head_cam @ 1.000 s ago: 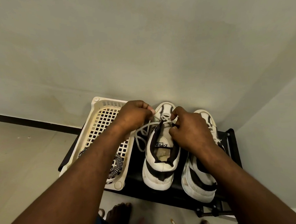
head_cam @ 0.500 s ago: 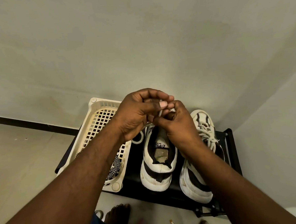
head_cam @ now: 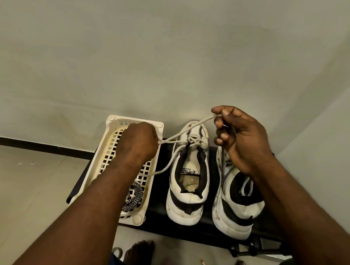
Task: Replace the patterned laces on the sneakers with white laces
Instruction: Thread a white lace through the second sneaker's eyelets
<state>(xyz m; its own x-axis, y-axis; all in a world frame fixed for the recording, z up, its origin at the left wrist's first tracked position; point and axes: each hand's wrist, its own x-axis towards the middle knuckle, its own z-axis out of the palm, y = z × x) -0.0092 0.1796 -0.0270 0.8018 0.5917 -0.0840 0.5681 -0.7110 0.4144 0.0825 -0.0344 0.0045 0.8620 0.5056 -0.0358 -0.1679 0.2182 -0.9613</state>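
Tying off white lace (head_cam: 191, 140) on left sneaker (head_cam: 189, 200), knot at far eyelets. Left hand (head_cam: 138, 143) fisted on one strand, out left; right hand (head_cam: 241, 137) raised, thumb and forefinger pinching the other. Next probably a firm, even pull. Patterned lace (head_cam: 132, 195) lies in basket (head_cam: 112, 123).

Right sneaker (head_cam: 238, 208) toe behind right hand (head_cam: 241, 137)

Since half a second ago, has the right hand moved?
Yes: the right hand went rightward off the left sneaker, now above the right sneaker, pinching the white lace.
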